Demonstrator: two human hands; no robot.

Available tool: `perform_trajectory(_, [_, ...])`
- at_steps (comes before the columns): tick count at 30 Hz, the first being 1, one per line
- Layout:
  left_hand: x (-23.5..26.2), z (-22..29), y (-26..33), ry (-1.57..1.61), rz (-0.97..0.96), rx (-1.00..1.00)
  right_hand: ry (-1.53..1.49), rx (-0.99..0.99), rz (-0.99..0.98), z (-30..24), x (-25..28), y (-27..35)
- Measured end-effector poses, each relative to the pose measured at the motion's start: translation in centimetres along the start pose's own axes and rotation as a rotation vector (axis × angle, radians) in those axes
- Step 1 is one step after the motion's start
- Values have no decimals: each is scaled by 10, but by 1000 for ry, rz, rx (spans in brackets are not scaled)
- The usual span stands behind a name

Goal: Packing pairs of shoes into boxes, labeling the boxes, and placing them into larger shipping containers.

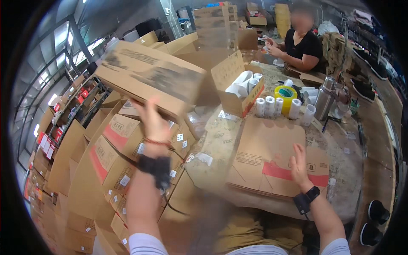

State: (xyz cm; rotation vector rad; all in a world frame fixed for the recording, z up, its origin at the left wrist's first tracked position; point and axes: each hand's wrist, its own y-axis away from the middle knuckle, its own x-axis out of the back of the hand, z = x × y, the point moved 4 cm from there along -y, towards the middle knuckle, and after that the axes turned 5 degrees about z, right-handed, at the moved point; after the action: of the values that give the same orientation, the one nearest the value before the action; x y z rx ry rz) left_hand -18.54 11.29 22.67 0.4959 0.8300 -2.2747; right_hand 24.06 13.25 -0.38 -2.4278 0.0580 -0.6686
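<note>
A closed brown cardboard box (153, 74) with dark smudged printing sits tilted above a stack at my left. My left hand (154, 123) grips its near lower edge, with some fingers against the side; its far fingers are hard to make out. On the table at my right lie flattened cardboard boxes (255, 148) with a red stripe. My right hand (300, 168) is over the right part of them, its fingers stretched out and holding nothing; whether it touches the cardboard I cannot tell. Both wrists wear black straps with small devices.
Stacked cartons (123, 140) with red stripes fill the left. On the table stand an open carton (238, 91) of white rolls, a yellow tape roll (285, 97), several label rolls (270, 106) and a steel flask (325, 97). Another person (302, 46) sits at the far side.
</note>
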Motion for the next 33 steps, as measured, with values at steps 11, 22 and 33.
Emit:
perform_trajectory(11, [99,-6,-157,-195,266,453,446,-56,-24,-14,-8,7])
perform_trajectory(22, [108,65,-196,-1587,336,-1002,389,123,100,24,-16,14])
perform_trajectory(33, [5,-153,182,-868,-1162,-161,135,-215,388,23,134,79])
